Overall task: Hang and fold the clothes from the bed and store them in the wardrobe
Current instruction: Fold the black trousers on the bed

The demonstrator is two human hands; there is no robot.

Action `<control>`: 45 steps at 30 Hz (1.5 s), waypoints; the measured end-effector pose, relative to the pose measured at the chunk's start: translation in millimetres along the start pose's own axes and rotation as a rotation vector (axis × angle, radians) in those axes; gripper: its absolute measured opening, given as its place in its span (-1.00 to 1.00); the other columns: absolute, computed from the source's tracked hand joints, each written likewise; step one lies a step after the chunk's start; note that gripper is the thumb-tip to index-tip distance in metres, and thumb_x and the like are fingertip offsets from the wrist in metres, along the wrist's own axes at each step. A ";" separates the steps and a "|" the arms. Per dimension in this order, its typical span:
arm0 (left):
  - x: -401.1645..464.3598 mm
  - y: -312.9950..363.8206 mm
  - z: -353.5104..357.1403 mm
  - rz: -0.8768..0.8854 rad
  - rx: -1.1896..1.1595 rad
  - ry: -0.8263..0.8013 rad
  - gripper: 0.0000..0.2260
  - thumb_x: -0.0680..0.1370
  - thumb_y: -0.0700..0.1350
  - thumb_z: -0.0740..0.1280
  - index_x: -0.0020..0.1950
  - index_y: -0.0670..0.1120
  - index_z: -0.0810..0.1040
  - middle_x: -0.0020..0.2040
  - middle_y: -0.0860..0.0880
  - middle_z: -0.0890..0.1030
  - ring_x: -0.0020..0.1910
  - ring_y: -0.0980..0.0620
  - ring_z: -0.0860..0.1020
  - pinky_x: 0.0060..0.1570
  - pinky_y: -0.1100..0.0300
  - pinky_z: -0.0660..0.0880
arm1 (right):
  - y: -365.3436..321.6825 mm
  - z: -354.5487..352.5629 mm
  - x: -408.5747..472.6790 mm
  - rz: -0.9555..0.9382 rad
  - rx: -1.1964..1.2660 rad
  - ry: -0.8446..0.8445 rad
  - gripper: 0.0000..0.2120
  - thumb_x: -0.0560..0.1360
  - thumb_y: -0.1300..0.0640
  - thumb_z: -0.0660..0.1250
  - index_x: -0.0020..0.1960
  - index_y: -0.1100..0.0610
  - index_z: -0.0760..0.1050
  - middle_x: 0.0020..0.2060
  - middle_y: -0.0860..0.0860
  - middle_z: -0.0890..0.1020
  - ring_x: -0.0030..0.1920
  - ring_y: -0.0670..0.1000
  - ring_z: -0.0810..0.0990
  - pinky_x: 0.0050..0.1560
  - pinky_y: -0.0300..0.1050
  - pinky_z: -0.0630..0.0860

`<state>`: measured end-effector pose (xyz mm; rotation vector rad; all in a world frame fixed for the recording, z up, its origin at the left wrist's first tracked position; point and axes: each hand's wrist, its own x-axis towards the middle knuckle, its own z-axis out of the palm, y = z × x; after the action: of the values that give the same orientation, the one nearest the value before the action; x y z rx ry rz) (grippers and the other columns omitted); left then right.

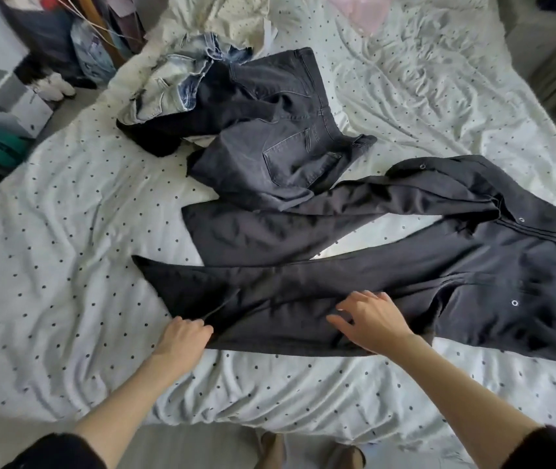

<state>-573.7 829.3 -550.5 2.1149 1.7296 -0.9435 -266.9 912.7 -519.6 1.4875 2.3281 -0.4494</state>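
Observation:
Black trousers (388, 275) with metal snaps lie spread across the bed, waist at the right, the two legs reaching left. My left hand (183, 336) pinches the near edge of the closer leg with curled fingers. My right hand (369, 319) rests on that same leg with its fingers spread and relaxed. Behind the trousers lie dark grey jeans (280, 140), back pocket up. Light blue jeans (171, 82) are crumpled further back on the left, over a black garment (154, 137).
The bed (66, 248) has a white sheet with small dark dots. A pink item (361, 8) lies at the far end. Boxes, bags and white shoes (55, 84) crowd the floor at the left. The bed's near edge is just below my arms.

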 end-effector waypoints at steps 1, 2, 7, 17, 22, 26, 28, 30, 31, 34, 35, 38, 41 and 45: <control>-3.5 3.5 5.5 -0.010 -0.021 -0.051 -0.73 0.55 -0.27 0.13 0.19 -0.08 0.46 0.13 -0.04 0.54 0.09 -0.05 0.55 -0.02 0.15 0.39 | -9.1 -2.5 9.1 -0.029 -0.009 0.049 -0.59 0.58 -0.20 0.06 0.30 -0.06 0.44 0.23 -0.09 0.49 0.25 -0.02 0.41 0.18 -0.10 0.25; -4.7 6.8 7.6 -0.012 -0.045 -0.108 -0.76 0.56 -0.26 0.13 0.17 -0.11 0.46 0.14 -0.06 0.53 0.10 -0.06 0.55 -0.05 0.14 0.40 | -15.4 -5.1 17.1 -0.042 -0.015 0.082 -0.60 0.59 -0.16 0.06 0.33 -0.04 0.40 0.26 -0.09 0.46 0.27 -0.01 0.39 0.19 -0.09 0.24; -3.7 -14.8 0.7 -0.093 -0.184 -0.272 -0.66 0.61 0.11 0.10 0.15 -0.11 0.46 0.06 -0.04 0.55 0.02 -0.04 0.56 -0.11 0.16 0.40 | -53.6 -8.1 64.6 -0.087 -0.068 0.071 -0.53 0.60 -0.09 0.10 0.46 0.02 0.19 0.36 -0.02 0.34 0.36 0.03 0.29 0.26 -0.01 0.21; 8.0 -39.0 -22.0 -0.425 -0.125 -0.061 -0.69 0.65 0.07 0.02 0.14 0.00 0.49 0.06 0.03 0.58 0.04 0.02 0.57 -0.23 0.21 0.29 | -100.4 6.1 92.9 -0.173 -0.100 -0.005 -0.53 0.59 -0.04 0.13 0.45 0.05 0.17 0.38 0.00 0.33 0.39 0.02 0.26 0.34 0.07 0.13; 2.3 -57.1 -6.8 -0.564 -0.185 0.123 -0.67 0.61 0.15 0.12 0.24 -0.04 0.40 0.12 0.01 0.52 0.04 0.03 0.55 -0.24 0.20 0.29 | -118.6 5.9 105.2 -0.182 -0.105 -0.026 -0.52 0.60 -0.03 0.12 0.47 0.06 0.15 0.40 0.01 0.30 0.42 0.03 0.23 0.35 0.11 0.12; -7.9 -57.7 14.5 -0.488 -0.347 0.178 -0.31 0.51 0.14 0.31 0.50 0.01 0.01 0.42 -0.12 0.20 0.29 -0.10 0.35 0.06 0.09 0.38 | -144.7 13.1 114.3 -0.195 -0.071 -0.060 -0.52 0.60 -0.05 0.10 0.47 0.06 0.14 0.38 0.01 0.33 0.38 0.06 0.28 0.30 0.08 0.18; -10.9 -57.2 28.4 -0.433 -0.379 0.147 -0.32 0.52 0.11 0.31 0.51 0.04 0.02 0.50 -0.13 0.03 0.44 -0.13 0.15 0.28 0.00 0.27 | -160.2 17.6 120.0 -0.216 -0.065 -0.065 -0.50 0.60 -0.05 0.11 0.48 0.06 0.12 0.40 0.00 0.31 0.39 0.05 0.27 0.29 0.07 0.19; -12.4 -58.7 41.4 -0.453 -0.492 0.148 -0.46 0.54 0.09 0.28 0.45 0.00 0.17 0.44 -0.10 0.18 0.42 -0.12 0.19 0.33 0.02 0.23 | -174.0 19.4 125.9 -0.226 -0.057 -0.073 -0.49 0.60 -0.05 0.11 0.49 0.05 0.10 0.42 -0.01 0.28 0.40 0.05 0.26 0.29 0.08 0.19; -11.7 -59.3 44.9 -0.495 -0.581 0.167 -0.52 0.55 0.07 0.28 0.40 -0.04 0.23 0.36 -0.08 0.31 0.35 -0.09 0.29 0.27 0.07 0.28 | -178.2 19.5 129.1 -0.212 -0.035 -0.074 -0.49 0.60 -0.06 0.11 0.49 0.05 0.10 0.42 -0.02 0.28 0.40 0.05 0.27 0.28 0.07 0.20; -14.8 -70.9 58.5 -0.639 -0.801 0.269 -0.49 0.54 0.03 0.31 0.40 -0.08 0.20 0.25 -0.08 0.38 0.22 -0.08 0.40 0.12 0.10 0.39 | -199.7 18.6 142.8 -0.210 0.001 -0.056 -0.51 0.61 -0.07 0.08 0.48 0.06 0.13 0.42 -0.04 0.30 0.39 0.04 0.27 0.25 0.06 0.22; -14.1 -76.2 64.0 -0.644 -0.848 0.289 -0.39 0.52 0.04 0.35 0.46 -0.07 0.14 0.28 -0.09 0.33 0.25 -0.09 0.37 0.13 0.09 0.39 | -206.8 18.2 147.1 -0.227 -0.002 -0.051 -0.52 0.61 -0.07 0.08 0.47 0.06 0.13 0.42 -0.04 0.30 0.39 0.03 0.27 0.25 0.06 0.21; -6.8 -91.7 69.6 -0.573 -1.288 0.254 -0.17 0.46 0.02 0.43 0.55 0.00 -0.03 0.43 -0.11 0.20 0.40 -0.10 0.26 0.30 0.09 0.29 | -228.6 16.3 159.9 -0.237 0.014 -0.084 -0.54 0.62 -0.04 0.05 0.48 0.05 0.12 0.39 -0.01 0.34 0.36 0.04 0.31 0.24 0.05 0.21; 8.1 -87.7 70.1 -0.526 -1.458 0.233 -0.30 0.48 -0.06 0.41 0.51 -0.04 0.11 0.39 -0.09 0.34 0.35 -0.05 0.34 0.24 0.19 0.31 | -247.3 18.2 169.8 -0.236 -0.005 -0.082 -0.61 0.63 0.03 0.04 0.44 0.05 0.20 0.29 0.02 0.43 0.27 0.07 0.40 0.16 0.03 0.21; 11.1 -82.6 73.7 -0.617 -1.422 0.447 -0.74 0.52 -0.24 0.30 0.21 -0.14 0.48 0.14 -0.05 0.53 0.10 0.01 0.47 -0.06 0.34 0.29 | -253.9 15.0 176.9 -0.171 0.048 -0.036 -0.74 0.61 0.05 0.10 0.24 0.07 0.42 0.07 0.04 0.57 0.06 0.09 0.52 0.04 -0.03 0.16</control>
<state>-674.3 818.0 -596.6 0.8423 2.1919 0.6879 -566.5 946.5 -591.2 1.2945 2.4428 -0.5756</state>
